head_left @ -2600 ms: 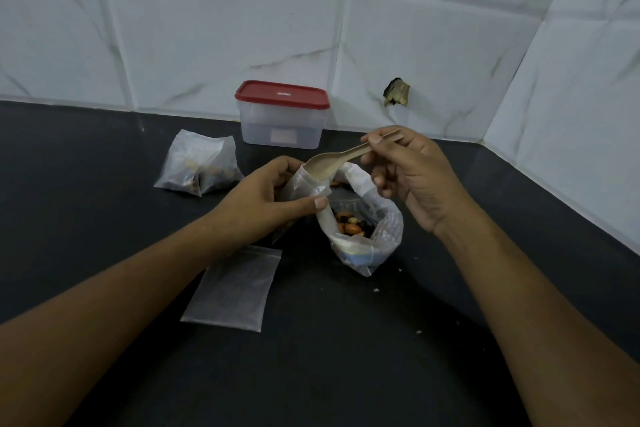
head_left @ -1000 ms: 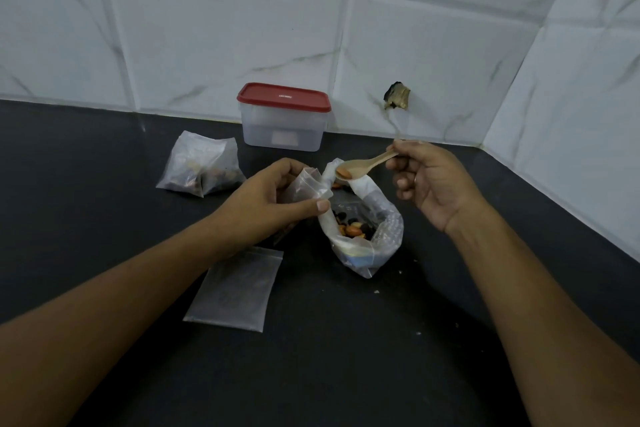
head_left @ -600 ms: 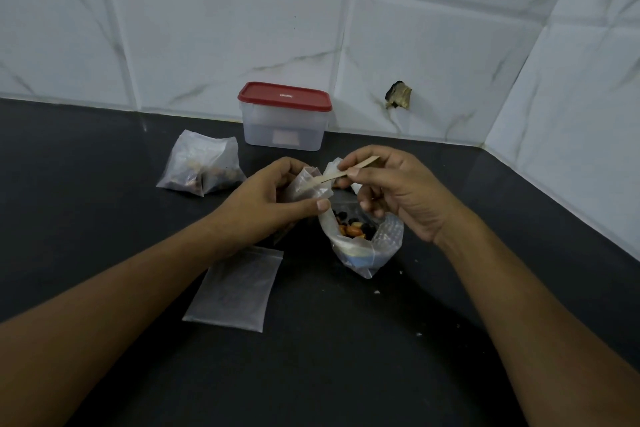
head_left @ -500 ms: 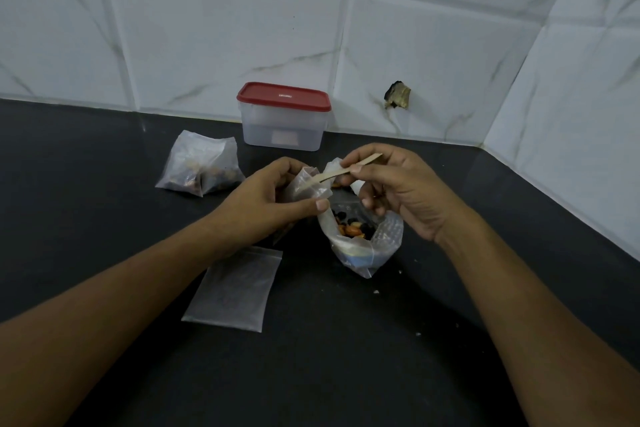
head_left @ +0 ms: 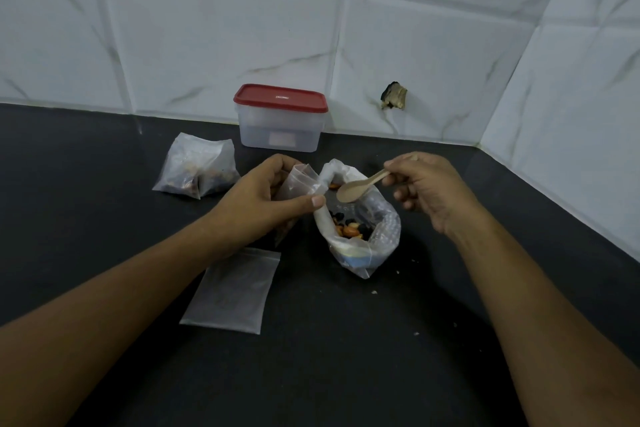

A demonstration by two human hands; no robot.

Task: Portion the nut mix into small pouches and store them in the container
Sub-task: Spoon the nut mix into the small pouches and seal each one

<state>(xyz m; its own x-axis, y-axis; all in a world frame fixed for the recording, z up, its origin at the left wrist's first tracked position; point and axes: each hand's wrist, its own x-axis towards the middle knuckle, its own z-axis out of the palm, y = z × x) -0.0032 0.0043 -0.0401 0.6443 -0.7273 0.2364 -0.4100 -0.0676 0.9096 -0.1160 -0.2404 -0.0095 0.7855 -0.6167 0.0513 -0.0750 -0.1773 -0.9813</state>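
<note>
My left hand (head_left: 263, 199) grips a small clear pouch (head_left: 300, 184) and holds its mouth open, just left of the big plastic bag of nut mix (head_left: 360, 234). My right hand (head_left: 427, 189) pinches the handle of a wooden spoon (head_left: 360, 188). The spoon's bowl hovers above the bag's opening and looks empty. Nuts and dark pieces lie in the bottom of the bag. A clear container with a red lid (head_left: 281, 118) stands closed against the tiled wall.
Two filled pouches (head_left: 197, 172) lie at the back left on the black counter (head_left: 346, 357). An empty flat pouch (head_left: 233, 291) lies under my left forearm. Small crumbs dot the counter to the right of the bag. Tiled walls close the back and the right corner.
My right hand tipped the spoon at the small pouch's mouth half a second ago. It has since drawn back right, and the spoon's bowl now hangs over the big bag.
</note>
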